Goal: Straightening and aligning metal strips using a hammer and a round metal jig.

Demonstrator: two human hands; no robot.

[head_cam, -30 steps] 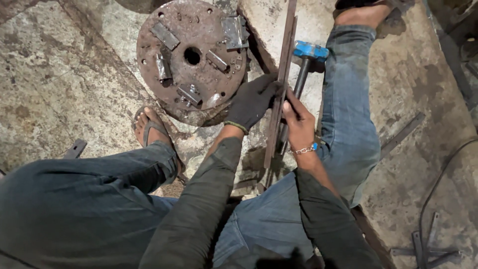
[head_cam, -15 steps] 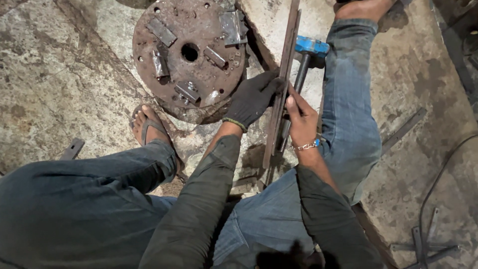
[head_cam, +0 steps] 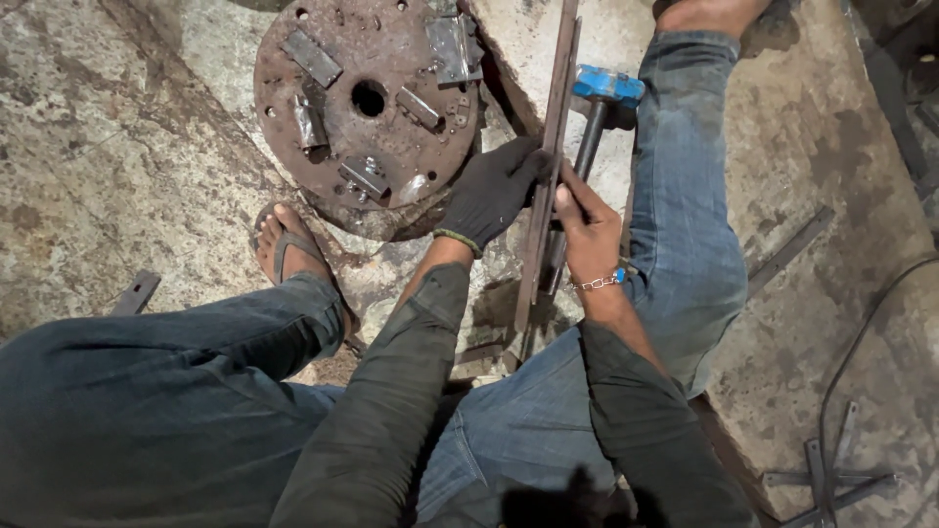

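- Compared with a second ago, not much has moved: the view has slid a bit, so the round plate sits closer to the far edge, but both hands are on the bar just as before. I read that as lining things up, not striking.
- Left hand (head_cam: 489,191), in a dark glove, has its grip closed on the long rusty flat bar (head_cam: 548,166) about halfway along, from the left.
- Right hand (head_cam: 590,230), bare with a chain bracelet, has its grip clenched around the same bar just nearer to me, thumb up against it.
- The bar is thin, brown with rust, and straight, running from the far edge down towards my lap between my legs.
- The blue-headed hammer (head_cam: 606,88) lies just right of the bar on the concrete floor (head_cam: 117,156), with nobody gripping it.
- The rusty round plate (head_cam: 367,103) with welded tabs and a centre hole sits far left, near my sandalled foot (head_cam: 289,249).
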